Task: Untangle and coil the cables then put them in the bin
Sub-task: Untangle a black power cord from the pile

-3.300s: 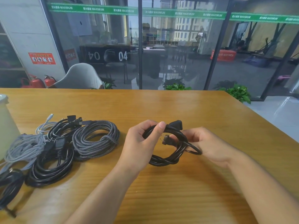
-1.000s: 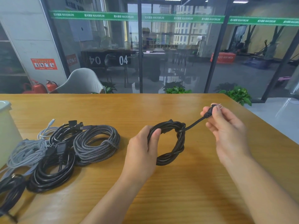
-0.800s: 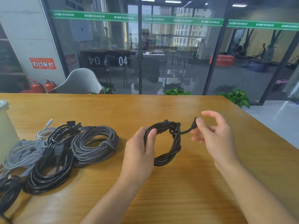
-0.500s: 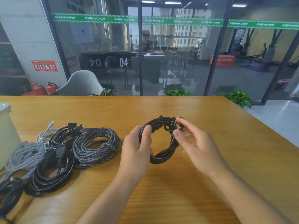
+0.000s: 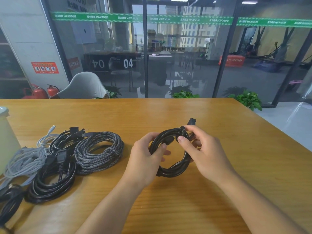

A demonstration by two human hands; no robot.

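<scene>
Black coiled cable (image 5: 170,169) held above table (image 5: 219,191), right of braided cable coil (image 5: 99,152). Left hand (image 5: 145,159) grips coil's left side; right hand (image 5: 204,154) pinches its top wrap.

Place: likely an office or gym lobby
Evidence: glass partition (image 5: 185,56) with green banner (image 5: 168,19), wooden table (image 5: 168,112), fire extinguishers (image 5: 40,92), potted plants (image 5: 248,98)
</scene>
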